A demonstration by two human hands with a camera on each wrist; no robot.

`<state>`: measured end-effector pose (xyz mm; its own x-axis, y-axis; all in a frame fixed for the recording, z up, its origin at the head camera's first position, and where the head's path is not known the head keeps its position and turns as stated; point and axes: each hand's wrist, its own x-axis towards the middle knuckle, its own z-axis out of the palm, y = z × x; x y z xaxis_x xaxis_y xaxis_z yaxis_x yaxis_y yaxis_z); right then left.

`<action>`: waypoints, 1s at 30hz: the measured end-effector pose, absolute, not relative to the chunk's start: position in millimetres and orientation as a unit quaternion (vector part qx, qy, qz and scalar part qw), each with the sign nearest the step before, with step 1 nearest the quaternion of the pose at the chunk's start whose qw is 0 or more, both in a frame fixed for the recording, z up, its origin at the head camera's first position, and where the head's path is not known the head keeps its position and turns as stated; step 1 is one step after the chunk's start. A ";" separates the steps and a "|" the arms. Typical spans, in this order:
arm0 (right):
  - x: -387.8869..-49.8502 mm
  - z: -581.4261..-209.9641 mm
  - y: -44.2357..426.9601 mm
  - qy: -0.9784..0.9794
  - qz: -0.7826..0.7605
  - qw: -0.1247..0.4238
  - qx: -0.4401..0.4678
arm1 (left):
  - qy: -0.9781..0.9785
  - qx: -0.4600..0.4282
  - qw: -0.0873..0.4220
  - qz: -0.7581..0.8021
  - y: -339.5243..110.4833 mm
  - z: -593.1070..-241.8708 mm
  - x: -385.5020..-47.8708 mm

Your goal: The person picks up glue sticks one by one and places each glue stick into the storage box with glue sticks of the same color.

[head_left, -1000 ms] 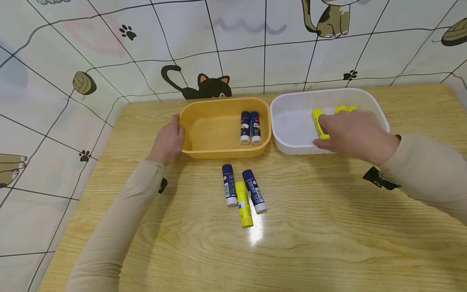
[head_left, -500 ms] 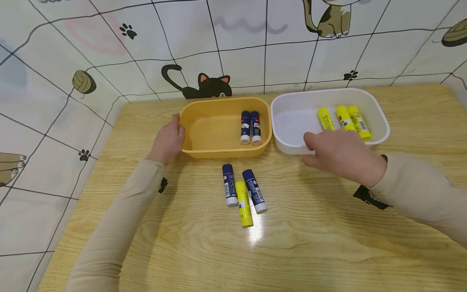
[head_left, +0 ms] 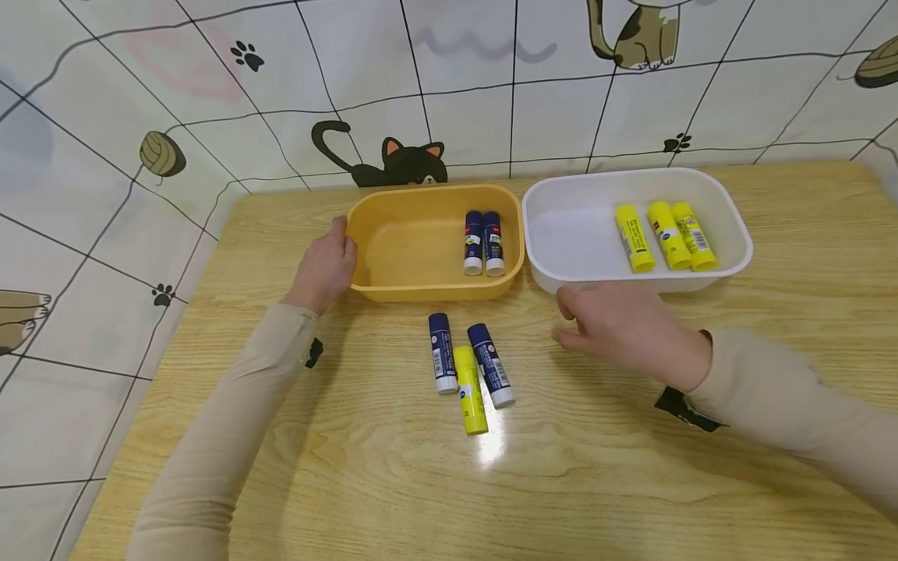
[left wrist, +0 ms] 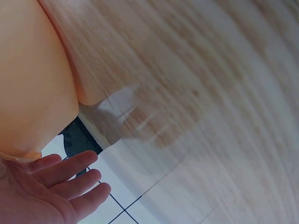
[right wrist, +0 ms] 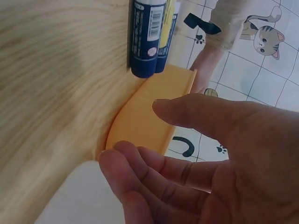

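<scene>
My left hand (head_left: 324,269) holds the left end of an orange plastic basket (head_left: 414,294). In the left wrist view several fingers of the left hand (left wrist: 60,186) stretch loosely below its rim; the thumb is hidden there. Two navy glue sticks (head_left: 473,243) lie inside the basket at its right end. Hovering over the table in front of a white basket (head_left: 568,274), my right hand (head_left: 624,331) has loosely bent fingers, thumb apart, nothing between them. Three yellow glue sticks (head_left: 669,238) lie in that white basket. A yellow glue stick (head_left: 471,393) rests between two navy ones (head_left: 491,366) on the table.
Both baskets stand side by side, touching or nearly so, at the back of the wooden table (head_left: 603,475). Right behind them rises a wall (head_left: 466,128) with a cat print, and it continues along the left side.
My right hand has let go of a yellow glue stick in the white basket and come back out over the front rim, toward the left. The left hand has stayed in place.
</scene>
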<state>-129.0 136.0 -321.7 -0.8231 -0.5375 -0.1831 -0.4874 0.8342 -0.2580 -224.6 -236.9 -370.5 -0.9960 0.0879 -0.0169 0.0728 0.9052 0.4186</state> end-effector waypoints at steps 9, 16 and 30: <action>-122.3 -335.7 123.2 0.943 -0.113 0.140 -0.280 | 0.976 0.041 0.019 0.213 -236.3 -369.8 -225.0; -117.7 -348.4 105.7 0.930 -0.132 0.140 -0.314 | 0.975 0.043 0.018 0.215 -236.7 -369.4 -224.4; -113.0 -364.7 73.3 0.933 -0.142 0.151 -0.294 | 0.975 0.042 0.024 0.218 -236.4 -368.8 -223.7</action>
